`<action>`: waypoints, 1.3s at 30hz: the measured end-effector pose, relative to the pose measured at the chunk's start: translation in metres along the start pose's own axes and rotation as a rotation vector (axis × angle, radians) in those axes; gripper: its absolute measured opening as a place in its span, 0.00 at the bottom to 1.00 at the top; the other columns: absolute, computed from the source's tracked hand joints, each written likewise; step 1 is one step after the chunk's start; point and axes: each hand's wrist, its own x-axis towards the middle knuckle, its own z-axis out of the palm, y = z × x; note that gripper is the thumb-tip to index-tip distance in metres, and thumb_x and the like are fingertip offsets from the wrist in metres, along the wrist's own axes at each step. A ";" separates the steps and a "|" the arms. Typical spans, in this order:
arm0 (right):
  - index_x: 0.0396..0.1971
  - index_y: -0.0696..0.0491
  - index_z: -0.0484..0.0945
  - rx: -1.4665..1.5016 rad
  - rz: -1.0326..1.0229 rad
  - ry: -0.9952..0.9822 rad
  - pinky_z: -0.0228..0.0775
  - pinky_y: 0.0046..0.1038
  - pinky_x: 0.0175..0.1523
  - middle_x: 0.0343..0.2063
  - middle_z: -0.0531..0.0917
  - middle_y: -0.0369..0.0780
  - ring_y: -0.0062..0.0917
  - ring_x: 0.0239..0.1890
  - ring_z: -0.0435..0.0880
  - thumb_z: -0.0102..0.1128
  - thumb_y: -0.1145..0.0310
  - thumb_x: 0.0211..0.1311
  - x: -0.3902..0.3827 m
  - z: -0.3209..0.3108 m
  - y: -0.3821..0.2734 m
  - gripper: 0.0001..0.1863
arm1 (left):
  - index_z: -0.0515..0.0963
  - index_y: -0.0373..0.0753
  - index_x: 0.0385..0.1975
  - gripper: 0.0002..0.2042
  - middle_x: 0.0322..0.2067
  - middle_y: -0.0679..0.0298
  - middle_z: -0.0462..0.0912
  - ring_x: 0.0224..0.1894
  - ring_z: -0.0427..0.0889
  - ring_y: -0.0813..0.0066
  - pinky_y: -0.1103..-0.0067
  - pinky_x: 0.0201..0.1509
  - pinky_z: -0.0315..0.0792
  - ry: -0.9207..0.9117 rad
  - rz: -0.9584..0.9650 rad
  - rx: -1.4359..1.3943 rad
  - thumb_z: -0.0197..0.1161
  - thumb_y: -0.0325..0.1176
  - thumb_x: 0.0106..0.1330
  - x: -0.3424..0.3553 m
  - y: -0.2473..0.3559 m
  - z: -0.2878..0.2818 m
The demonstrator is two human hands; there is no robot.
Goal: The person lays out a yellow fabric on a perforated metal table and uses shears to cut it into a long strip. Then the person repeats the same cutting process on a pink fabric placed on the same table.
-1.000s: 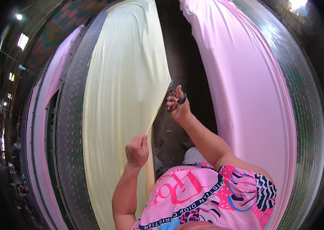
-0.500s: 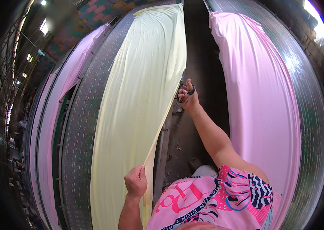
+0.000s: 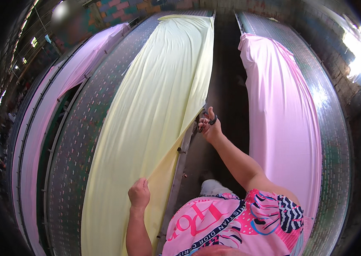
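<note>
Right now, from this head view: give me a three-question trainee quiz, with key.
1. Multiple choice: what does the right hand hold?
a) a brush
b) scissors
c) a ruler

2. True or false: the left hand grips the edge of the pale yellow cloth.

3. Fill in: across the dark aisle, to the right of the pale yellow cloth, the long draped sheet is coloured ____.

Key: 1. b, scissors; 2. true; 3. pink.
</note>
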 end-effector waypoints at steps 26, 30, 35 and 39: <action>0.69 0.52 0.63 -0.125 0.168 -0.336 0.80 0.34 0.47 0.39 0.82 0.40 0.30 0.37 0.86 0.57 0.42 0.79 -0.071 -0.039 0.025 0.34 | 0.81 0.40 0.36 0.03 0.33 0.56 0.80 0.37 0.86 0.52 0.58 0.40 0.80 -0.119 0.494 -0.034 0.63 0.31 0.70 0.231 0.184 0.131; 0.64 0.50 0.65 0.116 0.317 -0.357 0.74 0.40 0.52 0.38 0.80 0.39 0.32 0.43 0.82 0.55 0.35 0.76 -0.061 -0.037 0.024 0.35 | 0.83 0.41 0.34 0.05 0.32 0.57 0.81 0.37 0.86 0.52 0.59 0.41 0.80 -0.104 0.541 -0.010 0.62 0.31 0.71 0.242 0.186 0.138; 0.58 0.49 0.65 0.233 0.278 -0.257 0.71 0.36 0.43 0.33 0.79 0.38 0.30 0.35 0.80 0.59 0.32 0.71 -0.043 -0.039 0.037 0.36 | 0.85 0.41 0.37 0.07 0.36 0.56 0.85 0.39 0.87 0.52 0.59 0.44 0.80 -0.117 0.442 -0.052 0.60 0.33 0.72 0.254 0.191 0.145; 0.56 0.50 0.66 0.143 0.200 -0.181 0.71 0.34 0.39 0.28 0.79 0.35 0.27 0.30 0.79 0.62 0.32 0.70 -0.035 -0.033 0.032 0.37 | 0.86 0.39 0.38 0.09 0.38 0.55 0.88 0.42 0.88 0.50 0.59 0.47 0.79 -0.170 0.362 -0.008 0.60 0.34 0.73 0.262 0.201 0.146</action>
